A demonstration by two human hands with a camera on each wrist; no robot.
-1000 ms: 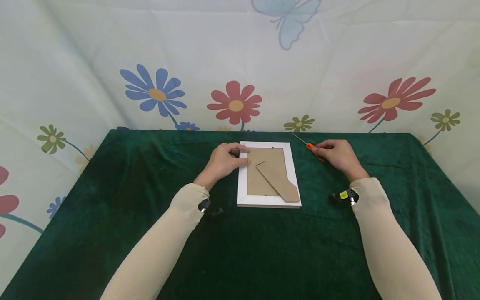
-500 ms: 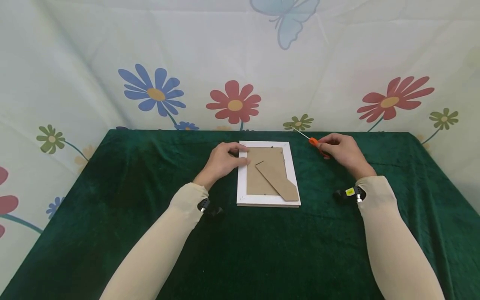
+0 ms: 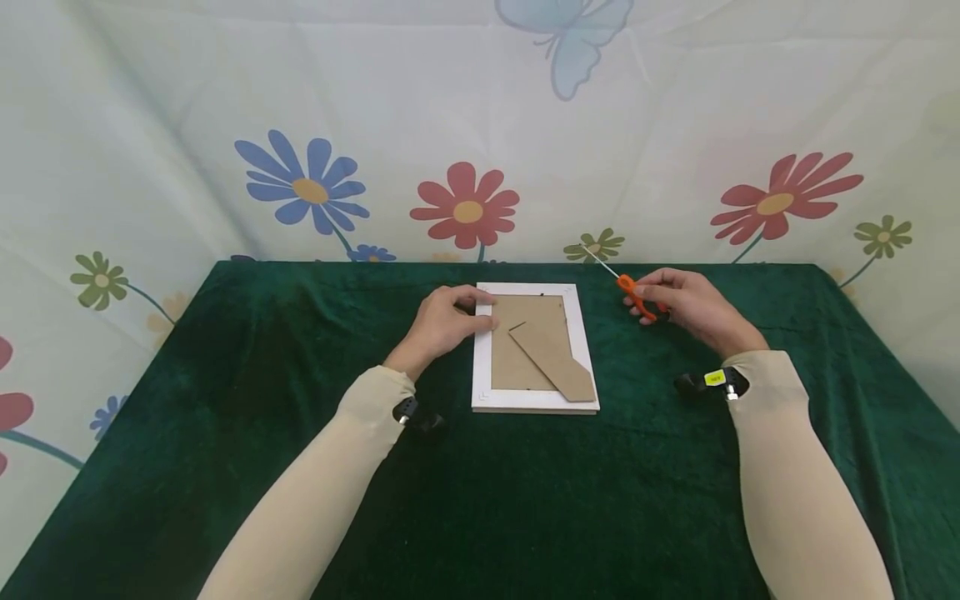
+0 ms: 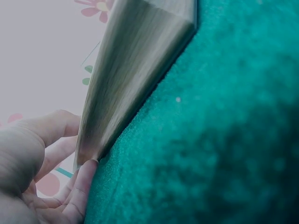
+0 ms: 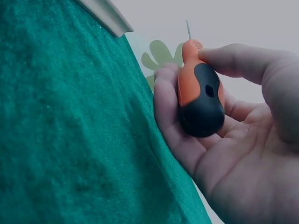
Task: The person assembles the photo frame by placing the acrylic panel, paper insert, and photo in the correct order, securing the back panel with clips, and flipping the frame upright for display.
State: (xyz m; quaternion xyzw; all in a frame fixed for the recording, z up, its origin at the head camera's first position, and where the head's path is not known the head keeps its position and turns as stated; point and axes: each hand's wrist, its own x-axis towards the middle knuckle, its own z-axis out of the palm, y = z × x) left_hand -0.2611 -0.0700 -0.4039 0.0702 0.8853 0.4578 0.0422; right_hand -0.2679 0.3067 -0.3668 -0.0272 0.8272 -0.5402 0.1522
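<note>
A white picture frame lies face down on the green cloth, its brown backboard and slanted stand leg facing up. My left hand holds the frame's left edge; in the left wrist view, thumb and fingers meet at its wood-grained side. To the right of the frame, my right hand grips a screwdriver with an orange and black handle. Its thin shaft points up and to the left. The right wrist view shows the handle between thumb and curled fingers, raised off the cloth.
Dark green velvety cloth covers the table. Behind it hangs a pale backdrop printed with flowers and a butterfly. A small dark wrist camera sits by the left cuff, another by the right.
My right hand has lifted the screwdriver and shifted slightly right, and its fingers have moved round the handle. The left hand and picture frame keep their place.
</note>
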